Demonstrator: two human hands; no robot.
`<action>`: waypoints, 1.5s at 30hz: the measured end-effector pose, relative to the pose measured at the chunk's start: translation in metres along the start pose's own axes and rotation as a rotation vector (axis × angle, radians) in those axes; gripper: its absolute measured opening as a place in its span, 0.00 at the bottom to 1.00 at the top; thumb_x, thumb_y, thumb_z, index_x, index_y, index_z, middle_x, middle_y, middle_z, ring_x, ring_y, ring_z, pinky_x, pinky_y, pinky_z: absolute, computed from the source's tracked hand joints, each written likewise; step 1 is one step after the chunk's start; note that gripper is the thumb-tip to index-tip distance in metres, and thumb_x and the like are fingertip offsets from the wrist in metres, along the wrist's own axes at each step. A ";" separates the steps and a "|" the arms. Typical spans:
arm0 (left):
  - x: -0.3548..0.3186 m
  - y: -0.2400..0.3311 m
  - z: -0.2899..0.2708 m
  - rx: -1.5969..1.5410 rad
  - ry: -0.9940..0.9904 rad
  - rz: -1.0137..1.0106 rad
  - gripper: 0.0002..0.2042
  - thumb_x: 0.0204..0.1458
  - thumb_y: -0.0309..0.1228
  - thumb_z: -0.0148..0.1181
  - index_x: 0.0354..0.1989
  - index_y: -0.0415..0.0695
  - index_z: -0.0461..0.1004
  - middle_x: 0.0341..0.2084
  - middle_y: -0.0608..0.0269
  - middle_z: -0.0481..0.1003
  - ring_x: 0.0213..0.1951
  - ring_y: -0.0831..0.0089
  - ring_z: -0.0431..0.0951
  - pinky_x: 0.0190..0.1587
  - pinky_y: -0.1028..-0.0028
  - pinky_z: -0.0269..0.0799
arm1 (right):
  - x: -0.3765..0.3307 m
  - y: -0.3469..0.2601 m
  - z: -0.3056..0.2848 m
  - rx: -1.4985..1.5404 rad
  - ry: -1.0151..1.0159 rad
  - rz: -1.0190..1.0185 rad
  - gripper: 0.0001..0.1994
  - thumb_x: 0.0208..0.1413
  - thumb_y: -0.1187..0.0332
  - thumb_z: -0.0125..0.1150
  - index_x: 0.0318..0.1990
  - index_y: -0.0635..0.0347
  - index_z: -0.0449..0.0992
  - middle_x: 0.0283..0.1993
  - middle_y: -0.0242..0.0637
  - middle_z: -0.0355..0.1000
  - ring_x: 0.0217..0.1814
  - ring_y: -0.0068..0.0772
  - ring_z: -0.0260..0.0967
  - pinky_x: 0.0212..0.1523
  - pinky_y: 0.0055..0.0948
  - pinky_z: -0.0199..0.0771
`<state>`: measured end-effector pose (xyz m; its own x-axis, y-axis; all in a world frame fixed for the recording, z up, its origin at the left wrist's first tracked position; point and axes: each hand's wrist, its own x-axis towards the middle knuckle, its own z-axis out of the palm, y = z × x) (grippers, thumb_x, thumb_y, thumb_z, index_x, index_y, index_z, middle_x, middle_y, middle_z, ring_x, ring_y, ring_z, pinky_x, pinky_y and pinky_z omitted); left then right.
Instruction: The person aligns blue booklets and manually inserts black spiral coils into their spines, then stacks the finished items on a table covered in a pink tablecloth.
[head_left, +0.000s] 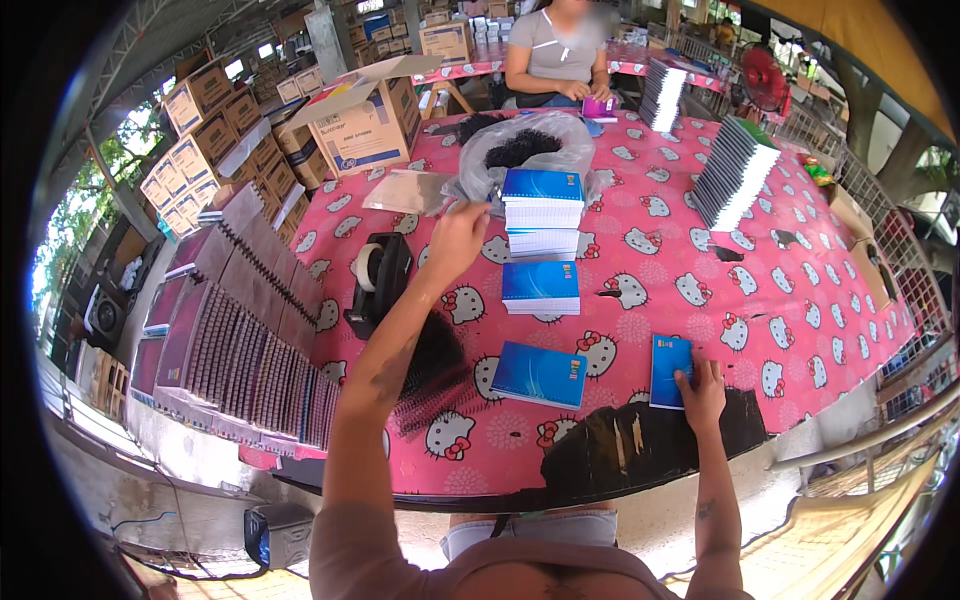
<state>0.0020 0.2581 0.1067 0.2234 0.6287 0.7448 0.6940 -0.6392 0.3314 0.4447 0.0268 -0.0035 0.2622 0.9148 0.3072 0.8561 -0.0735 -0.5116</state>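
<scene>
Reaching far, your left hand [455, 240] closed near the clear bag of black combs [520, 150]; whether it gripped anything was unclear. Your right hand [703, 385] lay flat, fingers apart, on the near blue booklet [668, 370], which seemingly needed binding next.

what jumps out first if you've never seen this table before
The pink cartoon-cat tablecloth fills the middle, with a stack of blue notebooks at its centre. The left hand reaches toward a clear bag of black binding coils, while the right hand presses on a small blue booklet near the front edge.

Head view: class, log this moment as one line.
left hand: reaching toward plastic bag | right hand: flat on blue booklet | table: booklet stacks
</scene>
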 end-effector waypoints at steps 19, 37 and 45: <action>-0.187 0.199 -0.064 0.209 -0.288 0.332 0.20 0.46 0.25 0.58 0.50 0.36 0.74 0.44 0.54 0.74 0.46 0.57 0.77 0.49 0.62 0.76 | -0.067 -0.152 -0.016 0.611 -0.123 -0.587 0.33 0.48 0.74 0.73 0.63 0.60 0.67 0.61 0.46 0.67 0.66 0.43 0.64 0.63 0.37 0.67; -0.268 0.153 -0.092 0.486 -0.034 -0.259 0.14 0.60 0.33 0.58 0.49 0.36 0.76 0.34 0.51 0.76 0.36 0.51 0.76 0.45 0.57 0.74 | -0.134 -0.140 0.034 1.087 -0.529 -0.140 0.10 0.55 0.75 0.70 0.43 0.61 0.77 0.39 0.28 0.75 0.39 0.14 0.68 0.42 0.18 0.69; -0.262 0.132 -0.096 0.485 -0.021 -0.062 0.08 0.57 0.29 0.60 0.42 0.38 0.76 0.36 0.55 0.76 0.36 0.57 0.77 0.37 0.62 0.76 | -0.130 -0.148 0.025 1.190 -0.576 -0.120 0.14 0.55 0.79 0.66 0.50 0.62 0.76 0.45 0.31 0.76 0.47 0.18 0.70 0.49 0.22 0.70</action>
<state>-0.0307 -0.0337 0.0104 0.1820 0.6710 0.7188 0.9441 -0.3237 0.0632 0.2727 -0.0707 0.0120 -0.2651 0.9493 0.1688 -0.1265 0.1393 -0.9821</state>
